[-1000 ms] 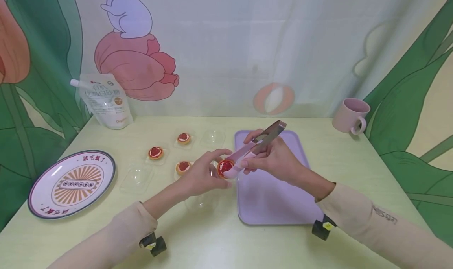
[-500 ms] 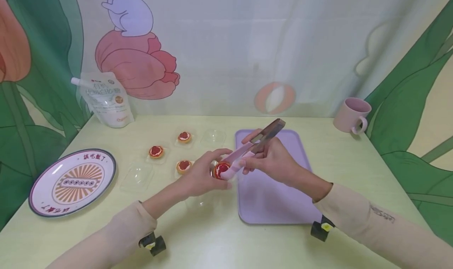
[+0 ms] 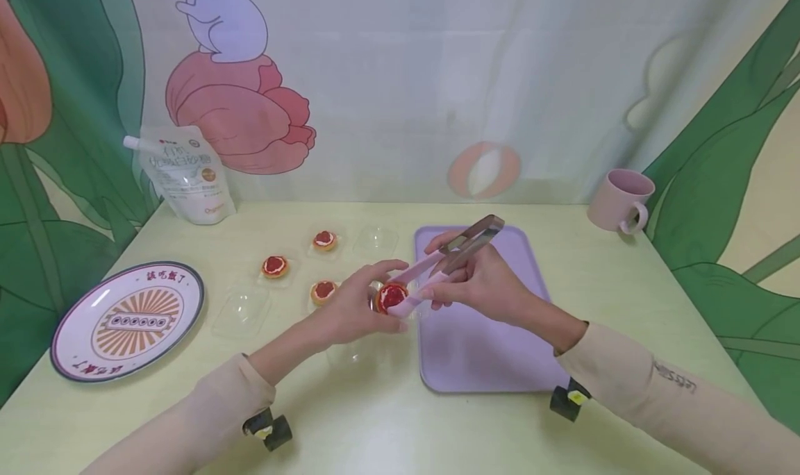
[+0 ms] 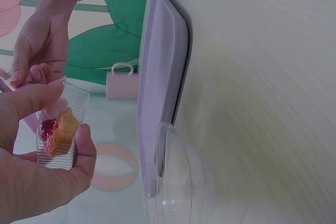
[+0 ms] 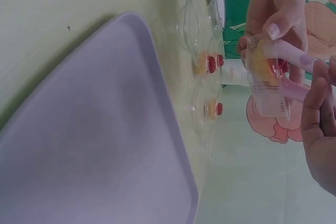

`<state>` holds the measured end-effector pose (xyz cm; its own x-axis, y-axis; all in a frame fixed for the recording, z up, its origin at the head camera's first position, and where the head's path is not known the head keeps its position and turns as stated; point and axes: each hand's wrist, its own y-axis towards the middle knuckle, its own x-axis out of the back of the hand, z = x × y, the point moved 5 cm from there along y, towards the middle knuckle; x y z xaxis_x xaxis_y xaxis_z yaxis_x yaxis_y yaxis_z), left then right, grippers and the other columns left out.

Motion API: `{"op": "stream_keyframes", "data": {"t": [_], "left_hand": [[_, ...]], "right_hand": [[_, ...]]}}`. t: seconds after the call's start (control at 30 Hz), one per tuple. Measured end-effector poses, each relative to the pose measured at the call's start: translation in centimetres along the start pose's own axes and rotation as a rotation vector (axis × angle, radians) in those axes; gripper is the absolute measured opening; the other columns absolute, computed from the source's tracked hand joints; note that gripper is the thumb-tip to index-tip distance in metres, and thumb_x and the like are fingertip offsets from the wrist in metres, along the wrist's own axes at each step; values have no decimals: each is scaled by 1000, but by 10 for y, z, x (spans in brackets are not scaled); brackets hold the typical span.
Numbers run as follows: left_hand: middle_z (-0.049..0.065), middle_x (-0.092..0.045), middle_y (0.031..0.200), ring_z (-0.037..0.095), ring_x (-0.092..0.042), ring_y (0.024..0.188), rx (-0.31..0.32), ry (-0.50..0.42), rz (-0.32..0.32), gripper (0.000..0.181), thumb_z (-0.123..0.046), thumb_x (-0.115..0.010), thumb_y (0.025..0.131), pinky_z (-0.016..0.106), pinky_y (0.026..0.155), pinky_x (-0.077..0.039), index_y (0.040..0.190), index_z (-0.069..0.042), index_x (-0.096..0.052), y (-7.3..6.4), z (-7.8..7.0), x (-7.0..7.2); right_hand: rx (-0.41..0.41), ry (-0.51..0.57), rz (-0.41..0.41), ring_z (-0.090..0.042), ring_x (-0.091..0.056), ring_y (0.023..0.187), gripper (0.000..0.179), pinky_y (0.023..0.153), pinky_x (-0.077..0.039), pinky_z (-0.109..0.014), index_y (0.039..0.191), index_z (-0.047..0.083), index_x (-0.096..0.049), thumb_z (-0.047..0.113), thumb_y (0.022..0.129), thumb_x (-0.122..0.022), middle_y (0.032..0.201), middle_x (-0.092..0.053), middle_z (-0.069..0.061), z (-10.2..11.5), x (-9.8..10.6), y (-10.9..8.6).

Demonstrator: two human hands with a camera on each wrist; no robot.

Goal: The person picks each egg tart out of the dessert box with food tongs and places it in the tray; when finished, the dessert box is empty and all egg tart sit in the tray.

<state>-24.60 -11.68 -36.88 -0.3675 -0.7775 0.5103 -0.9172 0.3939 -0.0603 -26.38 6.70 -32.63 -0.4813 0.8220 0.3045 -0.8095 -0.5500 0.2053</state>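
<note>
My left hand [image 3: 356, 308] holds a small clear plastic box [image 4: 76, 100] by its edges, between thumb and fingers. In it sits a little tart [image 3: 392, 298] with a red topping, its open side facing my right hand. My right hand [image 3: 484, 284] grips pink-and-silver food tongs [image 3: 465, 246], whose pink tips [image 5: 294, 53] reach into the box on either side of the tart. Both hands are raised above the table, near the left edge of the lilac tray [image 3: 487, 364].
Behind my left hand, several tarts [image 3: 275, 267] sit in clear boxes, among other clear plastic pieces [image 3: 240, 312]. A patterned plate [image 3: 75, 329] lies at the left, a white pouch [image 3: 190, 183] stands back left and a pink mug [image 3: 615, 204] back right.
The tart and the tongs' tips have shifted slightly left, deeper into the box. The tongs' arms now stand a little wider apart. My left hand stays almost in place.
</note>
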Motion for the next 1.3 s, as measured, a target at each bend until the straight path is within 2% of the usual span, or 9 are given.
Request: {"op": "stream_keyframes", "data": {"t": [0.13, 0.37, 0.6, 0.73, 0.93, 1.2, 1.3], "left_hand": [[18, -52, 136, 25, -63, 91, -9, -35, 5, 82, -10, -85, 77, 29, 69, -52, 148, -21, -45, 1, 0, 1], [18, -51, 136, 23, -61, 88, -20, -5, 14, 81, -12, -85, 78, 29, 68, -51, 148, -19, -45, -1, 0, 1], [18, -52, 133, 20, -58, 78, -40, -9, 30, 82, -11, -85, 77, 29, 65, -49, 148, -18, -45, -2, 1, 2], [18, -53, 129, 18, -56, 72, -49, -21, 46, 82, -8, -84, 77, 29, 63, -49, 148, -16, -44, -2, 3, 3], [17, -54, 129, 17, -59, 73, -40, -32, 45, 83, -8, -85, 77, 30, 66, -52, 149, -17, -44, -1, 5, 4], [16, -54, 131, 20, -57, 76, -25, -17, 40, 84, -12, -85, 77, 31, 67, -50, 149, -22, -43, -1, 4, 6], [16, -54, 132, 20, -57, 76, -29, -19, 46, 84, -11, -85, 77, 31, 67, -50, 150, -22, -43, -1, 4, 6]], "right_hand": [[12, 7, -3, -25, -73, 62, 46, 60, -60, -40, 117, -4, -54, -4, 78, -80, 84, -73, -21, 2, 2, 1], [-8, 59, 2, -26, -75, 68, 44, 60, -60, -42, 115, -6, -54, -4, 79, -80, 89, -74, -25, 0, -3, 0], [6, 100, -19, -24, -75, 66, 42, 61, -60, -44, 113, -9, -53, -11, 79, -76, 91, -71, -32, 3, -6, -2], [10, 98, -16, -22, -74, 65, 41, 61, -61, -43, 112, -11, -53, -12, 79, -76, 93, -69, -35, 2, -8, -2], [36, 86, -5, -22, -74, 66, 42, 60, -60, -42, 113, -13, -52, -11, 78, -76, 95, -68, -37, 2, -8, -3], [-53, 138, -67, -20, -75, 67, 44, 64, -61, -42, 118, -14, -46, -16, 81, -70, 98, -68, -37, -4, -4, -3], [-61, 148, -70, -20, -75, 67, 43, 64, -61, -43, 118, -14, -46, -15, 82, -70, 98, -69, -36, -4, -3, -2]]}}
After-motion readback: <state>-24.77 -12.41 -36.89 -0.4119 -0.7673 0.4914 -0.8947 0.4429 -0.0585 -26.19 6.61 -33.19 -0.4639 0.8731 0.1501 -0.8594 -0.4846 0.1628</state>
